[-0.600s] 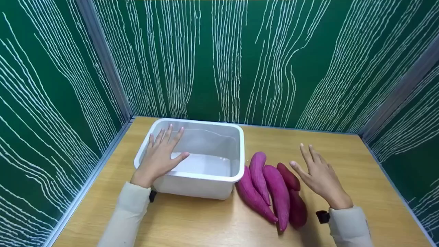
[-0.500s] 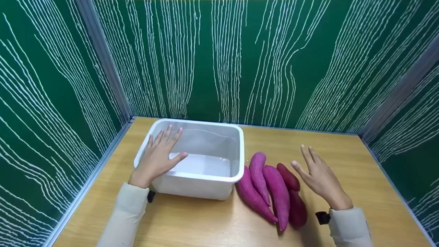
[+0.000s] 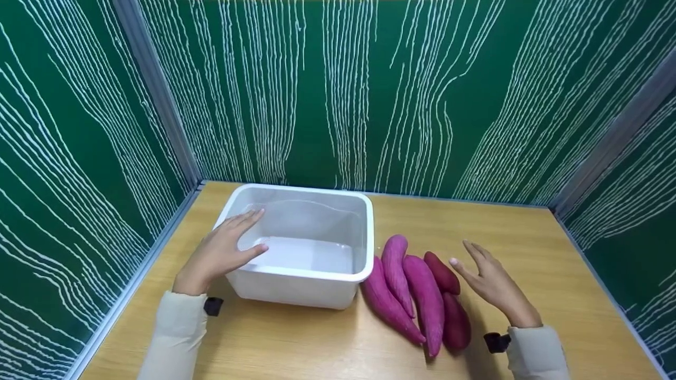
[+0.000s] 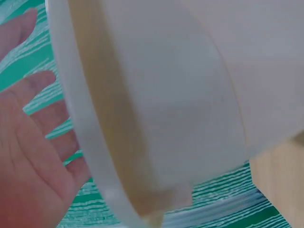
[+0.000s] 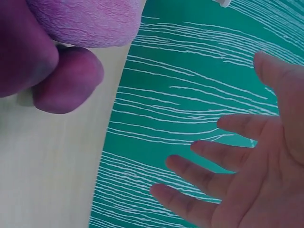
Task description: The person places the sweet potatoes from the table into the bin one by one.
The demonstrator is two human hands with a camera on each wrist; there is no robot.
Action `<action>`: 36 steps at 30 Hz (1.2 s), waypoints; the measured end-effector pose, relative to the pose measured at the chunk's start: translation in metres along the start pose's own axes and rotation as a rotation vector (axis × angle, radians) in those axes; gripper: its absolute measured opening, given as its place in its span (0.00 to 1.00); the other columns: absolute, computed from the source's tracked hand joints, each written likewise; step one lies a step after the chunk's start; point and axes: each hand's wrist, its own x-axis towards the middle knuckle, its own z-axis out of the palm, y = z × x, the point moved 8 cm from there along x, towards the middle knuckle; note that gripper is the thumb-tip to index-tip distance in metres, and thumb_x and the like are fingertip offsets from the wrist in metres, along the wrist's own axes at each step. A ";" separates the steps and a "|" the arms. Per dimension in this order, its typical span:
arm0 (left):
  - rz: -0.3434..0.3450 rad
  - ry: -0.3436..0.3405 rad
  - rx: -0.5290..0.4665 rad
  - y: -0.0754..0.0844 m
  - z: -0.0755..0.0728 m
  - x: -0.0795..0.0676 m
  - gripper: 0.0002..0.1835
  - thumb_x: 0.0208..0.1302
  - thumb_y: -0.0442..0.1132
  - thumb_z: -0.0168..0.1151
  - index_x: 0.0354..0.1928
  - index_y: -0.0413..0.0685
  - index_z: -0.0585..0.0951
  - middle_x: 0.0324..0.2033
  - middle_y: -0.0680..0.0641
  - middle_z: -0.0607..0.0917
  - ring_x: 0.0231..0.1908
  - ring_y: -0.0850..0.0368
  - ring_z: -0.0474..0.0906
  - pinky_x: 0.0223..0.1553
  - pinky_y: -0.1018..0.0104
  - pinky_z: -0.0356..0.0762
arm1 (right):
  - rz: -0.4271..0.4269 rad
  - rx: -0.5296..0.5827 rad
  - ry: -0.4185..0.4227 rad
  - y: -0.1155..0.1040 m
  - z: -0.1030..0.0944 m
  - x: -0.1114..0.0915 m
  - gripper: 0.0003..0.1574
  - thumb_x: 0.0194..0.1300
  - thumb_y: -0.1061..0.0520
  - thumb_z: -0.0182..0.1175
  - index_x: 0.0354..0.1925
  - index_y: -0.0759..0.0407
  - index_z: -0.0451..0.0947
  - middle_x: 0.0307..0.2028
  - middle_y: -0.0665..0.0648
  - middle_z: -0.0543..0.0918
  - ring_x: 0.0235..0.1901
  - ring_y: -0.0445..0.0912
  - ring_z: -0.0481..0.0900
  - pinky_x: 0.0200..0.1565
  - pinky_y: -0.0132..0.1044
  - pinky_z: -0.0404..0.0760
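A white rectangular plastic bin (image 3: 296,289) stands on the left half of the table, with nothing inside it. Over its left rim hovers my left hand (image 3: 219,256), fingers extended and thumb apart, holding nothing. To the right of the bin lie several sweet potatoes: three long magenta ones (image 3: 426,301) side by side and two shorter dark red ones (image 3: 456,322) along their right. My right hand (image 3: 494,282) is in the air just right of them, fingers straight and spread from the thumb. The right wrist view shows its bare palm (image 5: 266,190).
The wooden table (image 3: 296,348) is enclosed by green panels (image 3: 412,105) with wavy white lines on the back and both sides. Grey metal posts (image 3: 158,89) stand at the corners. The leftmost sweet potato (image 3: 388,303) lies right at the bin's front right corner.
My left hand has moved left and turned, from over the bin's opening toward its left rim. The right hand has tilted, its fingertips lower. Bin and sweet potatoes stay in place.
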 end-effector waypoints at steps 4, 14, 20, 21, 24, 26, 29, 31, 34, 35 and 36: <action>-0.030 -0.030 -0.068 -0.010 -0.004 -0.006 0.45 0.57 0.67 0.61 0.73 0.57 0.64 0.71 0.45 0.63 0.70 0.40 0.55 0.62 0.32 0.53 | 0.015 0.030 -0.022 0.010 0.007 0.000 0.48 0.73 0.39 0.49 0.72 0.72 0.51 0.68 0.80 0.54 0.64 0.75 0.54 0.60 0.69 0.57; -0.056 -0.075 -0.204 -0.025 -0.008 -0.017 0.41 0.51 0.62 0.71 0.67 0.56 0.73 0.67 0.44 0.69 0.68 0.37 0.57 0.61 0.29 0.52 | 0.009 0.089 -0.062 0.033 0.019 0.010 0.44 0.74 0.42 0.51 0.71 0.72 0.54 0.67 0.78 0.58 0.62 0.74 0.60 0.57 0.67 0.65; -0.077 -0.116 -0.255 -0.029 -0.005 -0.021 0.36 0.51 0.54 0.75 0.63 0.53 0.77 0.62 0.43 0.76 0.63 0.37 0.66 0.58 0.33 0.63 | 0.017 0.120 -0.110 0.047 0.024 0.019 0.43 0.74 0.43 0.51 0.70 0.73 0.56 0.67 0.76 0.60 0.62 0.72 0.63 0.56 0.65 0.68; -0.079 -0.120 -0.260 -0.029 -0.004 -0.021 0.34 0.52 0.53 0.75 0.62 0.53 0.78 0.60 0.43 0.77 0.60 0.38 0.69 0.57 0.35 0.66 | 0.027 0.133 -0.122 0.050 0.025 0.021 0.43 0.74 0.42 0.51 0.70 0.72 0.56 0.67 0.76 0.60 0.62 0.71 0.63 0.56 0.64 0.68; -0.096 -0.134 -0.274 -0.031 -0.005 -0.023 0.31 0.52 0.52 0.75 0.60 0.53 0.80 0.54 0.44 0.81 0.52 0.43 0.73 0.51 0.44 0.76 | 0.063 0.185 -0.154 0.056 0.028 0.024 0.46 0.73 0.39 0.50 0.71 0.70 0.55 0.68 0.75 0.59 0.62 0.70 0.64 0.57 0.63 0.68; -0.107 -0.141 -0.284 -0.032 -0.006 -0.024 0.30 0.52 0.52 0.75 0.58 0.53 0.82 0.51 0.46 0.82 0.49 0.46 0.73 0.48 0.49 0.78 | 0.079 0.225 -0.178 0.060 0.031 0.026 0.46 0.73 0.38 0.50 0.72 0.70 0.54 0.68 0.74 0.59 0.62 0.69 0.64 0.58 0.63 0.67; -0.116 -0.149 -0.298 -0.033 -0.007 -0.026 0.27 0.52 0.51 0.75 0.55 0.52 0.84 0.48 0.48 0.83 0.47 0.47 0.73 0.48 0.51 0.79 | 0.082 0.279 -0.206 0.064 0.035 0.028 0.45 0.74 0.40 0.49 0.72 0.70 0.54 0.68 0.75 0.58 0.62 0.69 0.64 0.59 0.61 0.67; -0.112 -0.153 -0.305 -0.033 -0.007 -0.027 0.24 0.53 0.49 0.75 0.53 0.50 0.85 0.47 0.48 0.83 0.47 0.47 0.74 0.49 0.50 0.78 | 0.082 0.309 -0.219 0.067 0.038 0.030 0.44 0.74 0.41 0.49 0.71 0.71 0.54 0.68 0.75 0.57 0.63 0.69 0.63 0.59 0.60 0.67; -0.091 -0.157 -0.306 -0.031 -0.008 -0.027 0.18 0.55 0.45 0.74 0.48 0.49 0.87 0.44 0.48 0.85 0.46 0.46 0.75 0.51 0.48 0.77 | 0.075 0.348 -0.237 0.071 0.042 0.032 0.42 0.75 0.44 0.49 0.71 0.73 0.53 0.68 0.76 0.57 0.64 0.68 0.63 0.59 0.59 0.68; -0.080 -0.159 -0.308 -0.030 -0.008 -0.026 0.16 0.55 0.44 0.74 0.46 0.48 0.88 0.44 0.47 0.85 0.46 0.46 0.75 0.51 0.48 0.77 | 0.079 0.362 -0.243 0.073 0.044 0.033 0.42 0.75 0.45 0.49 0.71 0.73 0.53 0.68 0.76 0.57 0.64 0.67 0.63 0.59 0.58 0.69; -0.071 -0.162 -0.308 -0.030 -0.008 -0.026 0.14 0.56 0.43 0.73 0.45 0.47 0.88 0.43 0.47 0.85 0.46 0.46 0.76 0.51 0.47 0.77 | 0.083 0.376 -0.250 0.075 0.045 0.034 0.41 0.75 0.46 0.49 0.71 0.74 0.53 0.68 0.76 0.58 0.64 0.67 0.63 0.59 0.58 0.69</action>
